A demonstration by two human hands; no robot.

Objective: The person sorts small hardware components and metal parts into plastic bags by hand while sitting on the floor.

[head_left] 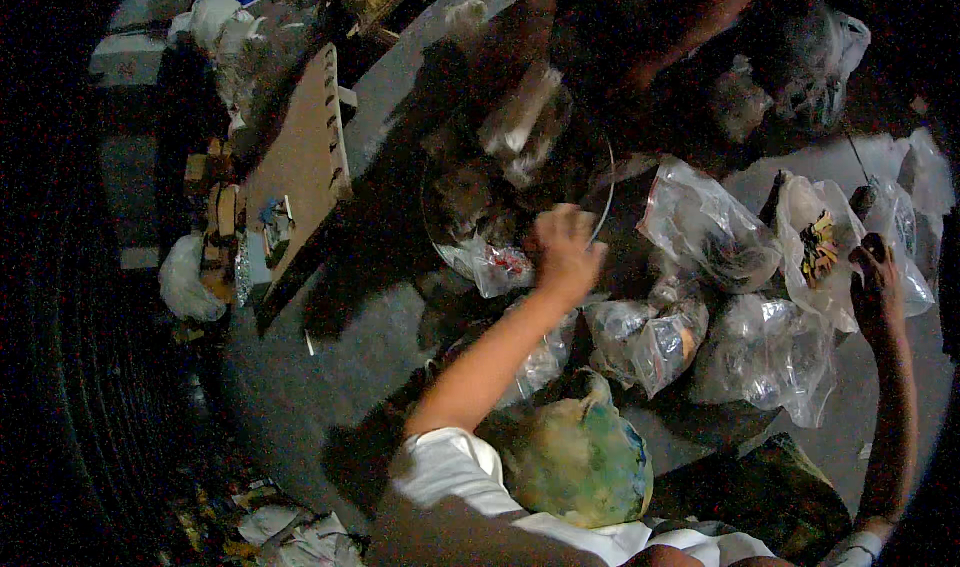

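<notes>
My left hand (567, 250) reaches over the near right rim of a round tub (612, 172), its fingers apart and partly in shadow. Inside lie clear plastic bags; one bag (497, 267) near the left hand shows small red bits. Farther in is a pale, shiny plastic bundle (525, 117). Out at the right, my right hand (877, 267) has its fingers bent against the edge of a clear plastic bag (905, 252) and seems to pinch it. Just left of that hand is an open clear bag (812, 202) with yellow and dark pieces inside.
Several filled clear bags, such as one bag (710, 227), lie between my hands. A greenish round sack (585, 457) sits close to me. Another person's arm (700, 32) comes in from the far side. A brown board (300, 162) stands to the left.
</notes>
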